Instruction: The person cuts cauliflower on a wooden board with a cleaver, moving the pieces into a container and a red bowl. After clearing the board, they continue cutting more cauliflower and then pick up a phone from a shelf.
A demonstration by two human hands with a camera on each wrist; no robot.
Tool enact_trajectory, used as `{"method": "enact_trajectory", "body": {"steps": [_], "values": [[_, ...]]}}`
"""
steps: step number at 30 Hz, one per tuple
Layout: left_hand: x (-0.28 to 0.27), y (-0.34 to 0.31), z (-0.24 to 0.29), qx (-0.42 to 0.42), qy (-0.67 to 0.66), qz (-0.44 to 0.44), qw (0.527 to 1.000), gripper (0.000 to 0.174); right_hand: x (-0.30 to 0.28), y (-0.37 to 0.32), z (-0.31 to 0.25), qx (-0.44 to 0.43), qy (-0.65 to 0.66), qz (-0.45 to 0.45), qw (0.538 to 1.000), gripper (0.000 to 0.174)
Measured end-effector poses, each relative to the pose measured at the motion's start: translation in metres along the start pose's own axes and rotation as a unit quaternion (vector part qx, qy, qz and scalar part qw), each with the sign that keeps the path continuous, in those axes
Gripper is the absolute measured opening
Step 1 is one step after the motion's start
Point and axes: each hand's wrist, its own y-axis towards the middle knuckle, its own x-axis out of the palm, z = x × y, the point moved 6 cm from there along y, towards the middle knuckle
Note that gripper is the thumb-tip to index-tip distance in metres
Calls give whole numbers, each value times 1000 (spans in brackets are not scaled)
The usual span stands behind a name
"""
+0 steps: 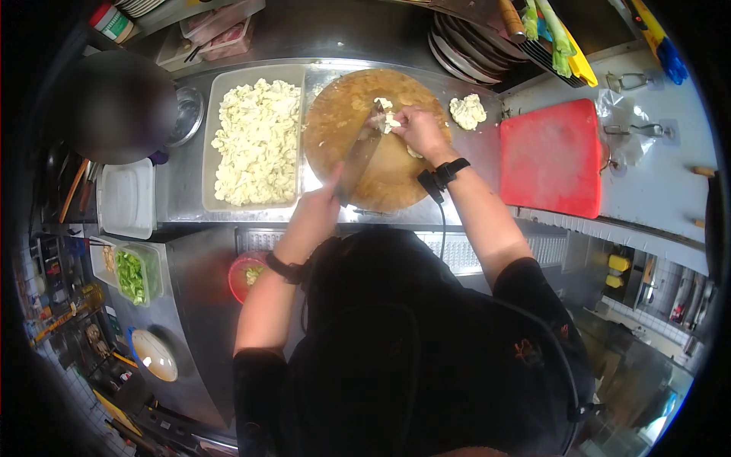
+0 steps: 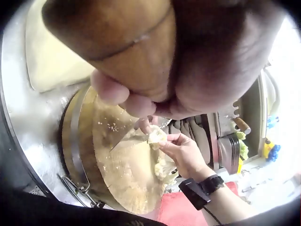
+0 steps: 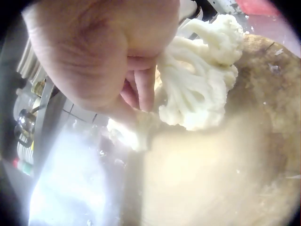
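Note:
My left hand grips the wooden handle of a broad-bladed kitchen knife, its blade slanting over the round wooden chopping board. My right hand pinches a small cauliflower floret between thumb and fingers, by the far end of the blade. A larger cauliflower piece lies on the board beside that hand, mostly hidden under it in the head view. Crumbs of cauliflower dot the wood. To the left stands a plastic tray heaped with cut cauliflower florets.
Another cauliflower chunk sits on the steel counter right of the board. Farther right lies a red cutting board. A white container stands far left. Below my left forearm is a red bowl. Dark stacked plates stand behind.

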Motion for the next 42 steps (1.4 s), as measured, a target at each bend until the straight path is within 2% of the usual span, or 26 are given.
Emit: {"method": "enact_trajectory", "body": {"steps": [2, 6, 8, 9, 11, 12, 14, 15, 17, 20, 23, 30, 36, 39, 42], "values": [[10, 7, -6, -14, 26, 10, 1000, 73, 0, 1, 0, 18, 0, 12, 1000, 20], [12, 4, -14, 3, -30, 36, 999, 73, 1, -1, -2, 31, 12, -3, 999, 18], [20, 4, -30, -113, -181, -17, 977, 71, 4, -2, -5, -23, -18, -7, 1000, 18], [15, 3, -24, -114, -182, -15, 977, 71, 5, -3, -5, -25, -18, -7, 1000, 18], [9, -1, -11, -188, -225, -55, 955, 71, 4, -4, -5, -41, 11, -1, 999, 18], [12, -3, -15, -187, -225, -55, 955, 71, 4, -4, -7, -41, 10, 0, 999, 18], [7, -7, -13, -55, -84, 15, 995, 71, 3, -3, -13, -57, -19, 16, 998, 18], [6, -12, -16, -53, -82, 13, 995, 71, 2, -2, -16, -54, -18, 18, 998, 18], [-1, -26, -13, 19, 22, 66, 997, 73, 2, 0, -19, -17, -27, 17, 999, 19], [-12, -42, -2, 26, 11, 89, 996, 67, 7, 5, -14, 14, -28, 7, 999, 21], [-5, -43, -7, 54, 46, 81, 994, 73, 12, 8, -10, 13, -17, 4, 1000, 22], [4, -33, 4, 59, 84, 75, 992, 70, 8, 11, -11, 19, -21, -13, 1000, 21], [3, -27, 20, 82, 179, 68, 978, 73, 10, 13, -7, 24, -27, -24, 999, 18], [7, -19, 21, 82, 171, 85, 978, 74, 12, 12, -5, 23, -12, -8, 1000, 18], [11, -8, 11, 42, 161, 70, 984, 76, 11, 7, -2, -1, -25, -6, 1000, 17]]}}
